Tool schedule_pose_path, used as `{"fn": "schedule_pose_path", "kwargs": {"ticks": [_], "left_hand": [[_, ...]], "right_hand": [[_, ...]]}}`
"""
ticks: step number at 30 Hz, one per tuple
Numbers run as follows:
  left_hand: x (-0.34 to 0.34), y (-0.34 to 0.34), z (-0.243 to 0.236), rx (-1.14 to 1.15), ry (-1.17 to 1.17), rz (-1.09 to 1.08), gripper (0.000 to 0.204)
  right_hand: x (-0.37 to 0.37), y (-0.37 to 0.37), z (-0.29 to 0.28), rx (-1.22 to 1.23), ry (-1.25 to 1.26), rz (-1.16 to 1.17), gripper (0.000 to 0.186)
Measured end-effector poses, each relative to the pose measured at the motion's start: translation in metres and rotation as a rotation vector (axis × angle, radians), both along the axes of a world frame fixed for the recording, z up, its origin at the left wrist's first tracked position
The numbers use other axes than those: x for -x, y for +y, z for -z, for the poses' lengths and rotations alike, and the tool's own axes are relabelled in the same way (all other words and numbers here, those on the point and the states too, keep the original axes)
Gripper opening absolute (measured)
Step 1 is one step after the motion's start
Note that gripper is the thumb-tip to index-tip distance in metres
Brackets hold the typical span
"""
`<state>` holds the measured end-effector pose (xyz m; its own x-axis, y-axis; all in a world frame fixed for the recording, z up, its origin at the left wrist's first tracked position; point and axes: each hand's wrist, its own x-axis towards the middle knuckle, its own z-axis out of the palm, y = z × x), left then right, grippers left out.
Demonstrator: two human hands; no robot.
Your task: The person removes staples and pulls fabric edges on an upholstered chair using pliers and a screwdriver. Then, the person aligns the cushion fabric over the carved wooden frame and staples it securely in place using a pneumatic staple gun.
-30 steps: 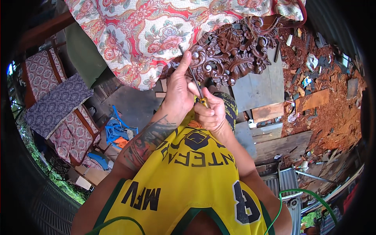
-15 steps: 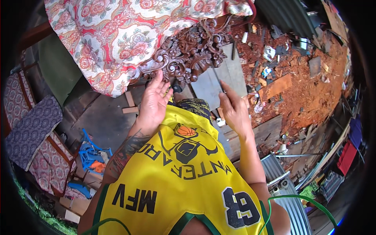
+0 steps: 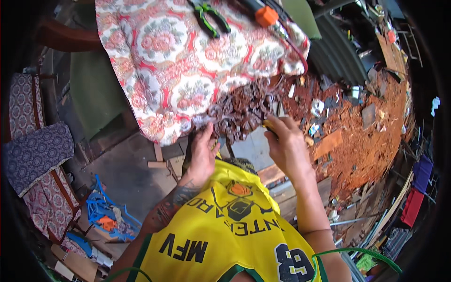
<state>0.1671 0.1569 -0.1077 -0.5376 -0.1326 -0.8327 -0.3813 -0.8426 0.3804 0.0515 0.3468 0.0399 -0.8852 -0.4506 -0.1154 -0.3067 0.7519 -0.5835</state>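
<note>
A carved dark wooden ornament shows below floral red-and-white upholstery. My left hand is at the carving's lower left, fingers loosely apart, fingertips at its edge. My right hand is closed on the yellow handle of a screwdriver, its shaft angled toward the right part of the carving; the tip is too blurred to make out. Green-handled pliers and an orange-and-black tool lie on the upholstery above.
Covered chairs stand at the left beside a tangled blue object on the dark floor. A green panel is behind. Reddish debris-strewn ground, boards and corrugated metal fill the right.
Both hands, together on the screwdriver earlier, have separated: my right moved rightward with it, my left to the carving's lower edge. The view shifted, bringing the pliers and orange tool into sight.
</note>
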Motion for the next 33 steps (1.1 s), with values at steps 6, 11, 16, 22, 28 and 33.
{"fn": "schedule_pose_path", "kwargs": {"ticks": [6,11,16,22,28,33], "left_hand": [[0.004,-0.002,-0.004,0.000,0.048,-0.088,0.068],[0.033,0.015,0.016,0.152,-0.033,-0.316,0.054],[0.059,0.018,-0.013,0.348,0.145,-0.515,0.061],[0.061,0.015,-0.006,0.357,0.177,-0.483,0.057],[0.054,0.008,-0.008,0.340,-0.001,-0.332,0.039],[0.055,0.002,-0.022,0.272,-0.223,-0.029,0.061]], "right_hand": [[0.063,-0.066,0.024,-0.114,0.242,-0.250,0.028],[0.196,-0.190,0.066,0.012,0.814,-0.102,0.038],[0.209,-0.211,0.031,-0.133,0.294,-0.075,0.053],[0.134,-0.125,0.027,0.494,-0.214,-0.087,0.036],[-0.003,-0.047,0.044,0.641,-0.992,0.203,0.023],[-0.017,-0.039,0.097,0.546,-1.214,0.258,0.028]]}}
